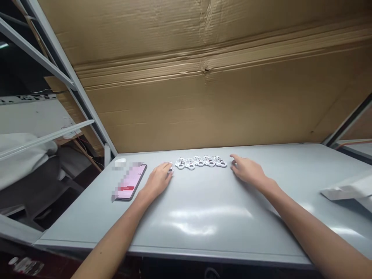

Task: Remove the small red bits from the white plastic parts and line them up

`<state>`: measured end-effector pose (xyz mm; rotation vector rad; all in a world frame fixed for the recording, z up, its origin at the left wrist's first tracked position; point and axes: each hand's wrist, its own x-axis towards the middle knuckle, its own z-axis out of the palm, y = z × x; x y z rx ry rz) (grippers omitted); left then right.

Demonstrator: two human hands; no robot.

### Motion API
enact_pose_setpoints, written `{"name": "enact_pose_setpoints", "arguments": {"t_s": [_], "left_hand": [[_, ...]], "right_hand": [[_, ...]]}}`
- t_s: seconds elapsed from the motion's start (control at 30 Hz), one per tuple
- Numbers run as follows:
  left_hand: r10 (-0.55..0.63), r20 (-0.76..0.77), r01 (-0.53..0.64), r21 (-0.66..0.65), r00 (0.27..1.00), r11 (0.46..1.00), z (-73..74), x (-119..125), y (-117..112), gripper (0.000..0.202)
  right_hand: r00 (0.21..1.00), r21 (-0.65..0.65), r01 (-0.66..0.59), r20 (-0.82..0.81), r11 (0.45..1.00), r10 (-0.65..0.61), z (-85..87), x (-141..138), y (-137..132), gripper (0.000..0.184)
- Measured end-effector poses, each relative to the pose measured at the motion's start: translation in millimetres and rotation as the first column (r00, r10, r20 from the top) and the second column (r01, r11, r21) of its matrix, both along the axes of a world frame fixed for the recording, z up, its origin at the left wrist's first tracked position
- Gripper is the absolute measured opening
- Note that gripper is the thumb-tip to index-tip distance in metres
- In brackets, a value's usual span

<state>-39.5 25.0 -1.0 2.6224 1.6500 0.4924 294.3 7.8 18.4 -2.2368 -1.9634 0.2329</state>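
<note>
A row of several small white plastic parts (pixel 200 162) with round holes lies across the far middle of a grey table (pixel 203 221). My left hand (pixel 158 179) rests at the row's left end, its fingers curled over the end part (pixel 171 167). To the right of the row, my right hand (pixel 247 169) lies on the table with its fingers apart. Its index finger points at the rightmost part without touching it, and the hand holds nothing.
A phone (pixel 130 181) with a lit pink screen lies left of my left hand. Behind the table stands a big cardboard sheet (pixel 209 77). A grey metal frame (pixel 58 73) rises at the left. White packaging (pixel 348 188) lies at the table's right edge.
</note>
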Motion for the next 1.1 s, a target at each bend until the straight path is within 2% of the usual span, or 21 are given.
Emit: {"name": "enact_pose_setpoints", "arguments": {"t_s": [0.2,0.33,0.57,0.67,0.77,0.83,0.9,0.97,1.03,1.1], "left_hand": [[-0.029,-0.082,0.028,-0.006,0.996,1.000,1.2,9,-12,0.034],[-0.083,-0.057,0.079,-0.066,0.995,0.995,-4.1,7,-11,0.047],[-0.085,0.016,0.086,-0.148,0.996,0.985,-4.0,5,-7,0.060],[-0.077,0.022,0.080,-0.179,0.997,0.981,-3.8,4,-5,0.063],[-0.079,0.037,0.084,-0.174,0.996,0.981,-5.6,2,-2,0.064],[-0.076,0.045,0.083,-0.171,0.996,0.982,-6.8,1,0,0.064],[-0.072,0.054,0.080,-0.164,0.996,0.983,-7.4,2,2,0.064],[-0.071,0.067,0.080,-0.144,0.995,0.986,-7.5,4,2,0.062],[-0.077,0.081,0.086,-0.118,0.994,0.989,-7.3,6,1,0.061],[-0.108,0.090,0.117,-0.098,0.990,0.988,-6.7,8,0,0.059]], "right_hand": [[0.990,-0.017,-0.080,0.119,0.997,0.081,7.1,-10,-10,0.023],[0.984,-0.071,-0.116,0.126,0.991,0.124,8.3,-18,-18,0.027],[0.976,-0.120,-0.122,0.168,0.985,0.141,12.5,-27,-24,0.031],[0.975,-0.088,-0.114,0.183,0.990,0.128,14.6,-27,-24,0.032],[0.979,0.025,-0.151,0.141,0.988,0.146,10.8,-29,-23,0.031],[0.957,0.154,-0.290,0.066,0.944,0.283,3.3,-36,-24,0.031],[0.862,0.288,-0.489,0.015,0.824,0.506,-6.6,-46,-26,0.035],[0.764,0.312,-0.617,0.018,0.722,0.645,-15.8,-58,-30,0.043],[0.713,0.278,-0.673,-0.004,0.685,0.702,-21.7,-66,-33,0.049],[0.696,0.245,-0.689,-0.037,0.682,0.717,-23.5,-71,-35,0.051]]}}
